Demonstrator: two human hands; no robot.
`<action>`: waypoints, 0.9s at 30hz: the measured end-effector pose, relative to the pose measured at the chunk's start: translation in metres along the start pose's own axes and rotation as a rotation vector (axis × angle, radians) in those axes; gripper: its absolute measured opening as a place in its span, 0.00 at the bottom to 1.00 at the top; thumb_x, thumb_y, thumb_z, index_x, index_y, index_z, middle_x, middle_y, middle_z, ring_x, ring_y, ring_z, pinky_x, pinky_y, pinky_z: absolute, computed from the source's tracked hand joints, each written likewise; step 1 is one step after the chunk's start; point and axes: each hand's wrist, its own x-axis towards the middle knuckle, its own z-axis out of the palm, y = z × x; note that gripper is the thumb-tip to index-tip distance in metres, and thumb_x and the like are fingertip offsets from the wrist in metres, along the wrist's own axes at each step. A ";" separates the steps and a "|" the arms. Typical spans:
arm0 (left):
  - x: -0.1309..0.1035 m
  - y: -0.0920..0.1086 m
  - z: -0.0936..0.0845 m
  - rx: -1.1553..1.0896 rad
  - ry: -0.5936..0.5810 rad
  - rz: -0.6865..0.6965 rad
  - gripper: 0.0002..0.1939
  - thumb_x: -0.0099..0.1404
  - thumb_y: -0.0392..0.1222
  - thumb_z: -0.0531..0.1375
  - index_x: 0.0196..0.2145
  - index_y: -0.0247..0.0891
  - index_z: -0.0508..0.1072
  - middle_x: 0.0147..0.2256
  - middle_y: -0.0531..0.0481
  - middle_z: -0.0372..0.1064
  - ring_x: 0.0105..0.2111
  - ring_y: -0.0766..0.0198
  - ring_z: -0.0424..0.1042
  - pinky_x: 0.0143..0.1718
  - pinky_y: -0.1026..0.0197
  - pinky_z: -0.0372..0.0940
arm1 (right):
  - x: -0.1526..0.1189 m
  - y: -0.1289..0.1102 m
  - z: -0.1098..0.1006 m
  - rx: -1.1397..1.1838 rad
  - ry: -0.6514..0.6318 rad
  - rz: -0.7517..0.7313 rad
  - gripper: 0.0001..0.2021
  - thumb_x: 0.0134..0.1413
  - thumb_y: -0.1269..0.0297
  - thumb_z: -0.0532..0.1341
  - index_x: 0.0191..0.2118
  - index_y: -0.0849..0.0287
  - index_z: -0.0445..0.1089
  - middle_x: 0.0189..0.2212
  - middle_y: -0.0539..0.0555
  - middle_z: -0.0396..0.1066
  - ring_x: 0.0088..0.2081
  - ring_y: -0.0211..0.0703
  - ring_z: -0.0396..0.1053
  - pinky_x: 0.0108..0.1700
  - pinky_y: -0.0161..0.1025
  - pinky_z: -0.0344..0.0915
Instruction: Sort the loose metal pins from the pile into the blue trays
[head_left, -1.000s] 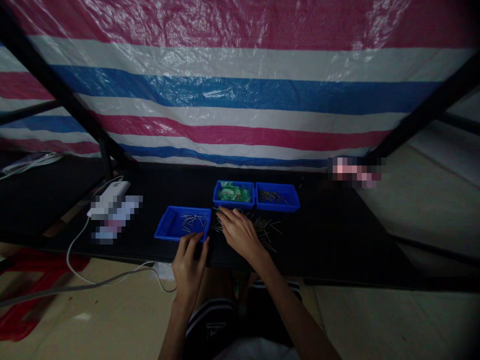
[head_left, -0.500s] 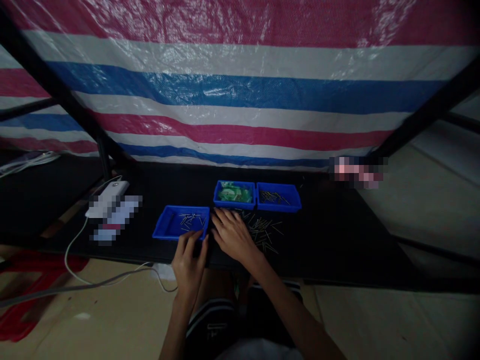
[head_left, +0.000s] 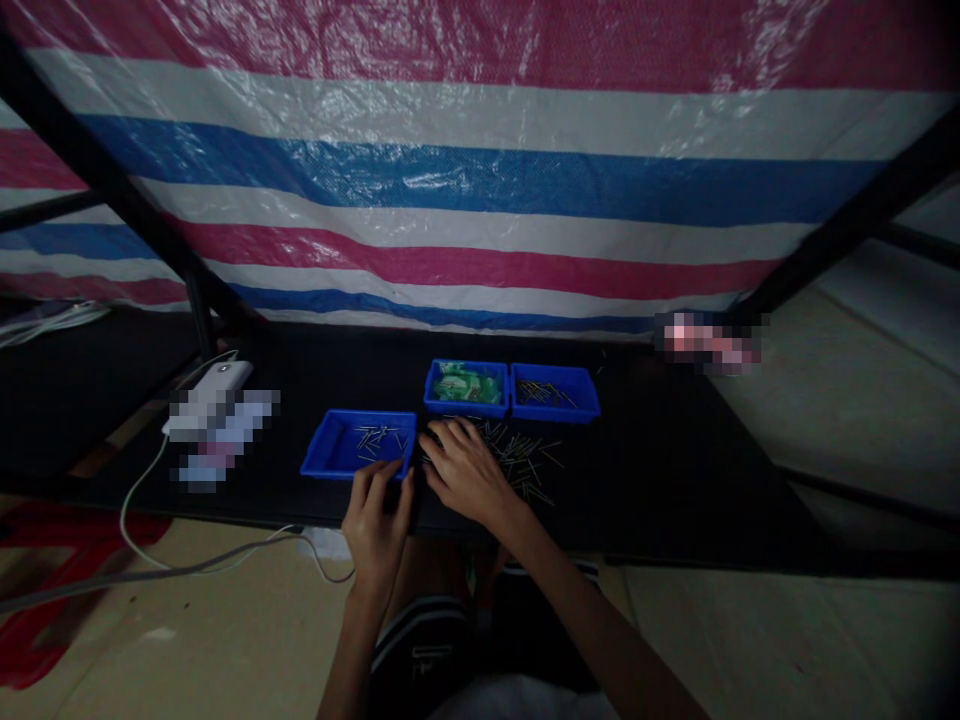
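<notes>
- One red plastic piece [head_left: 67,545], partly out of view, is on the floor [head_left: 247,620] at the near left.
- White device [head_left: 232,375] on the left of the tabletop [head_left: 660,470], with a pale cable [head_left: 129,500] running over the near edge; a blurred-out patch lies just beside it.
- Left tray [head_left: 330,455], blue and shallow, nearer than the two other trays, with a few thin metal pins [head_left: 375,435] lying loosely inside, mostly toward its right.
- Left hand [head_left: 376,510] at that tray's near right corner, fingers bent at the near rim and thumb set apart from them; I cannot tell whether it grips the rim.
- Right hand [head_left: 469,470] low over the tabletop just right of the left tray, palm down, fingers bent and slightly spread; I cannot tell whether a pin is between its fingertips.
- Middle tray [head_left: 465,409], blue, beyond the right hand, with green packaging [head_left: 469,386] in it.
- Scattered pins [head_left: 525,455] on the tabletop to the right of the right hand, pointing every way.
- Right tray [head_left: 555,413], just beside the middle one, holding darker pins [head_left: 540,392], mostly in its left part.
</notes>
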 end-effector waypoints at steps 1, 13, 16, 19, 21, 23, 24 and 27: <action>0.000 0.000 0.000 -0.002 -0.003 -0.002 0.09 0.71 0.41 0.63 0.48 0.39 0.76 0.44 0.47 0.72 0.43 0.61 0.74 0.45 0.62 0.68 | 0.002 0.000 0.000 0.002 -0.001 -0.007 0.18 0.65 0.65 0.61 0.58 0.61 0.67 0.55 0.62 0.69 0.59 0.54 0.63 0.68 0.55 0.56; 0.001 0.000 0.000 0.009 -0.017 -0.007 0.09 0.71 0.42 0.63 0.47 0.40 0.76 0.43 0.47 0.72 0.42 0.61 0.75 0.44 0.62 0.68 | 0.010 -0.001 -0.002 -0.001 -0.052 0.052 0.11 0.61 0.63 0.63 0.47 0.60 0.66 0.47 0.60 0.66 0.52 0.54 0.63 0.55 0.50 0.68; 0.001 0.000 0.000 0.006 -0.016 -0.012 0.08 0.71 0.42 0.63 0.47 0.40 0.76 0.43 0.47 0.72 0.42 0.61 0.75 0.44 0.61 0.68 | 0.009 -0.002 -0.003 -0.020 -0.061 0.048 0.11 0.61 0.62 0.63 0.46 0.59 0.66 0.46 0.60 0.66 0.51 0.55 0.63 0.54 0.51 0.68; 0.001 0.001 -0.001 0.004 -0.010 -0.020 0.08 0.71 0.41 0.63 0.47 0.40 0.76 0.43 0.47 0.72 0.42 0.61 0.75 0.45 0.61 0.68 | 0.007 -0.001 -0.006 -0.019 -0.063 0.045 0.11 0.62 0.61 0.63 0.46 0.59 0.66 0.46 0.59 0.66 0.50 0.55 0.63 0.53 0.51 0.69; 0.001 0.002 -0.001 -0.002 -0.013 -0.020 0.08 0.71 0.41 0.62 0.47 0.40 0.75 0.44 0.47 0.72 0.43 0.60 0.75 0.46 0.60 0.68 | 0.005 0.000 -0.008 -0.011 -0.061 0.044 0.11 0.62 0.60 0.63 0.46 0.59 0.65 0.46 0.59 0.66 0.50 0.54 0.63 0.53 0.51 0.69; 0.001 0.002 -0.001 -0.001 -0.013 -0.017 0.08 0.71 0.41 0.62 0.47 0.40 0.75 0.44 0.47 0.72 0.44 0.60 0.74 0.47 0.60 0.68 | 0.005 0.002 -0.008 0.000 -0.060 0.037 0.11 0.62 0.61 0.63 0.47 0.59 0.65 0.46 0.59 0.66 0.50 0.54 0.63 0.53 0.50 0.68; 0.001 0.002 0.000 0.002 -0.012 -0.017 0.08 0.71 0.41 0.62 0.47 0.40 0.75 0.44 0.47 0.72 0.44 0.60 0.74 0.47 0.60 0.68 | 0.005 0.002 -0.007 0.006 -0.062 0.032 0.12 0.62 0.61 0.63 0.47 0.59 0.65 0.46 0.59 0.66 0.50 0.54 0.63 0.53 0.50 0.68; 0.000 0.001 0.000 0.006 -0.009 -0.024 0.08 0.71 0.41 0.62 0.47 0.40 0.76 0.44 0.47 0.72 0.43 0.61 0.75 0.45 0.61 0.68 | 0.006 0.004 -0.005 0.016 -0.067 0.021 0.13 0.61 0.60 0.64 0.48 0.59 0.66 0.46 0.59 0.66 0.51 0.54 0.63 0.53 0.51 0.68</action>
